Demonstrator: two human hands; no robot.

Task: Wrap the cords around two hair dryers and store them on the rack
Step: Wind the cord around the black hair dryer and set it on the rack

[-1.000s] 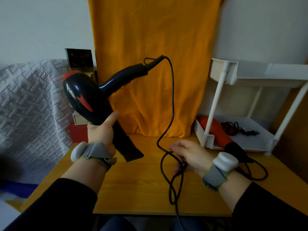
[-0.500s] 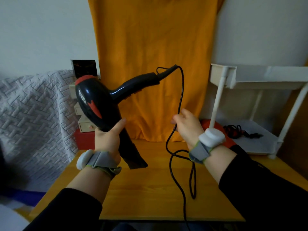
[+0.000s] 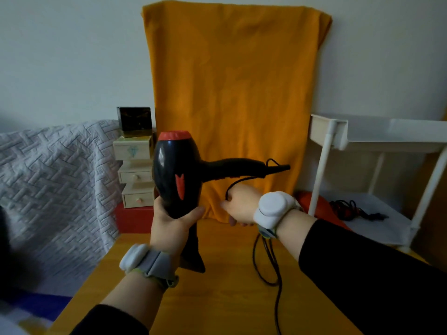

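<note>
My left hand (image 3: pixel 172 222) grips the barrel of a black hair dryer (image 3: pixel 177 175) with a red rear cap, held upright above the wooden table (image 3: pixel 225 298), nozzle down, handle pointing right. My right hand (image 3: pixel 238 205) is closed on its black cord (image 3: pixel 266 259) just below the handle; the cord bends back from the handle's end into that hand, then hangs in loops to the table. A second, red hair dryer (image 3: pixel 319 206) lies on the lower shelf of the white rack (image 3: pixel 324 170), mostly hidden behind the post and my right wrist, its coiled cord (image 3: pixel 348 209) beside it.
An orange cloth (image 3: pixel 232 97) hangs on the wall behind the table. Small wooden drawer boxes (image 3: pixel 136 180) and a dark cube are stacked on a red box at the back left. A grey quilted cover (image 3: pixel 53 180) lies to the left. The rack's upper shelf (image 3: pixel 387 134) looks bare.
My left hand turned the dryer so its handle now lies level, pointing right. My right hand moved up and left with the cord, close under the handle.
</note>
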